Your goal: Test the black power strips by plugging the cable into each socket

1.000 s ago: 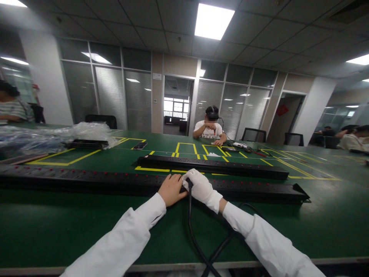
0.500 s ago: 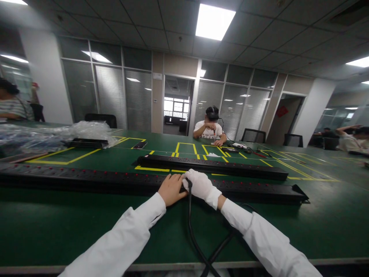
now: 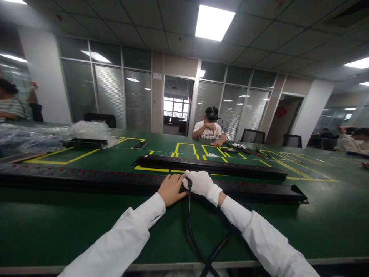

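A long black power strip (image 3: 100, 180) with a row of red dots along its top lies crosswise on the green table in front of me. My left hand (image 3: 170, 189), bare, grips it near the middle, fingers over the top and thumb toward my right hand. Beside it, my right hand (image 3: 200, 184) in a white glove is closed around a black plug (image 3: 188, 182) at the strip's top. How far the plug sits in a socket is hidden by the glove. From it a thick black cord (image 3: 190, 227) hangs down and crosses itself near the table edge.
Behind lies a second black power strip (image 3: 219, 166). Clear plastic wrapping (image 3: 86, 132) is heaped at the far left, and a phone (image 3: 139, 145) lies closer in. Across the table sits a person (image 3: 209, 129), with cables (image 3: 248, 148) nearby. Yellow tape (image 3: 152, 169) marks the tabletop.
Almost nothing differs. Both hands keep their places on the strip and the plug, and the view has shifted very slightly.
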`<state>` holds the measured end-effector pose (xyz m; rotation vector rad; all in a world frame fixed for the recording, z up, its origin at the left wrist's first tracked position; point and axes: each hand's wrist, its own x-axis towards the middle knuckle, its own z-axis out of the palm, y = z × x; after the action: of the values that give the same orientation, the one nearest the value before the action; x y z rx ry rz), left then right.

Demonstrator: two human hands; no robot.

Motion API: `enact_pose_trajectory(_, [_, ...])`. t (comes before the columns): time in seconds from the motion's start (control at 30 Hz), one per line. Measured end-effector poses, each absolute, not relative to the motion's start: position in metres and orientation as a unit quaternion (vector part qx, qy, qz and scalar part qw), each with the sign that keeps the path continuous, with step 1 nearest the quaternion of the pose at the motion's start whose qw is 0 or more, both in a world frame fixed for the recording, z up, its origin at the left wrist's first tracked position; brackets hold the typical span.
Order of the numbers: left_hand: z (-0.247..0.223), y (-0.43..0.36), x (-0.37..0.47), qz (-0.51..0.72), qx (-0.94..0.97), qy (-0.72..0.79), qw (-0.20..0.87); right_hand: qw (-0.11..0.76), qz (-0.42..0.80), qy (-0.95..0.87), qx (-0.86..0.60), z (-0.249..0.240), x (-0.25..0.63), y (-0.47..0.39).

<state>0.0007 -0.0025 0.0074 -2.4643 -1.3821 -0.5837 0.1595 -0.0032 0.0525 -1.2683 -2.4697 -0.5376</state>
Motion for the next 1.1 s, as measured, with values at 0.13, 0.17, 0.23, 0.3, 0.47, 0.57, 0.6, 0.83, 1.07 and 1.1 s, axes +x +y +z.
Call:
enact_pose_trajectory(0.13, [0.007, -0.002, 0.001, -0.198, -0.848, -0.476, 0.126, 0.165, -0.179, -0.849, -0.469, 0.047, 0.159, -0.003])
enact_pose_trajectory(0.17, [0.007, -0.002, 0.001, -0.198, -0.847, -0.476, 0.126, 0.166, -0.176, -0.849, -0.470, 0.046, 0.159, -0.004])
enact_pose_trajectory(0.23, [0.007, -0.002, 0.001, -0.200, -0.847, -0.477, 0.127, 0.171, -0.172, -0.848, -0.471, 0.046, 0.158, -0.005])
enact_pose_trajectory(0.3, [0.007, -0.002, 0.001, -0.200, -0.847, -0.476, 0.127, 0.175, -0.168, -0.847, -0.473, 0.046, 0.158, -0.005])
enact_pose_trajectory(0.47, [0.007, -0.002, 0.001, -0.200, -0.847, -0.476, 0.128, 0.172, -0.159, -0.851, -0.469, 0.047, 0.159, -0.002])
enact_pose_trajectory(0.57, [0.007, -0.002, 0.001, -0.200, -0.847, -0.475, 0.129, 0.172, -0.159, -0.853, -0.466, 0.047, 0.159, 0.002])
enact_pose_trajectory(0.6, [0.007, -0.002, 0.001, -0.200, -0.847, -0.476, 0.129, 0.171, -0.159, -0.852, -0.468, 0.047, 0.159, 0.003])
enact_pose_trajectory(0.83, [0.005, 0.000, -0.001, -0.207, -0.846, -0.475, 0.126, 0.158, -0.134, -0.851, -0.482, 0.049, 0.160, 0.012])
enact_pose_trajectory(1.07, [0.005, 0.000, -0.001, -0.205, -0.848, -0.472, 0.128, 0.163, -0.130, -0.852, -0.481, 0.048, 0.160, 0.015])
enact_pose_trajectory(1.1, [0.006, 0.000, 0.000, -0.205, -0.847, -0.473, 0.129, 0.165, -0.135, -0.848, -0.485, 0.047, 0.160, 0.015])
